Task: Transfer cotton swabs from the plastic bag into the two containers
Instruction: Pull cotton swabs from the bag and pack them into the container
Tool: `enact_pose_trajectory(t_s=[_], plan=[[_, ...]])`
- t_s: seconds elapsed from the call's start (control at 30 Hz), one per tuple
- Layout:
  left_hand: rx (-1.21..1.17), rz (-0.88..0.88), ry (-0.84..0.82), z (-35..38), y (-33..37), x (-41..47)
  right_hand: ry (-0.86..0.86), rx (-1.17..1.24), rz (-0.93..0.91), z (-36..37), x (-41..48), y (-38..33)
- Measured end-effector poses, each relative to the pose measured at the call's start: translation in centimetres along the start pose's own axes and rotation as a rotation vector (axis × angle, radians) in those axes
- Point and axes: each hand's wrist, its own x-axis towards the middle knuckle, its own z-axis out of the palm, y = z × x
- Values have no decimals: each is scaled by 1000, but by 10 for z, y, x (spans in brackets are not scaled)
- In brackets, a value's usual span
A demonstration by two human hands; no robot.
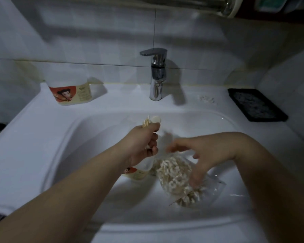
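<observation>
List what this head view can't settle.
Head view, container in the basin: mostly hidden under the left hand; opening unseen.
Head view, right hand: motion-blurred over the plastic bag; touching or gripping, cannot tell.
Head view, container on the ledge: contents unseen, dim light.
Head view, cotton swabs in the left hand: too small to count.

Lower container [136,174] mostly behind left hand [142,144]; right fingers [177,145] motion-blurred
</observation>
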Motion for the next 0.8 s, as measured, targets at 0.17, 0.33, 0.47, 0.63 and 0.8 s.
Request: enact_pose_trajectory(t_s=[0.17, 0.33, 0.47, 0.63, 0.8], plan=[[15, -3, -27, 1, 0, 0, -61, -220, 72, 6, 4, -1], [185, 45, -39, 2, -1, -2, 392, -143, 51, 3, 13, 1], [451, 175, -152, 3, -2, -9, 742, 0, -84, -3, 12, -5], [505, 306, -218, 5, -3, -9, 990, -14, -152, 2, 21, -12], [152, 183, -181, 6, -2, -6, 1197, -119, -129, 6, 27, -19]])
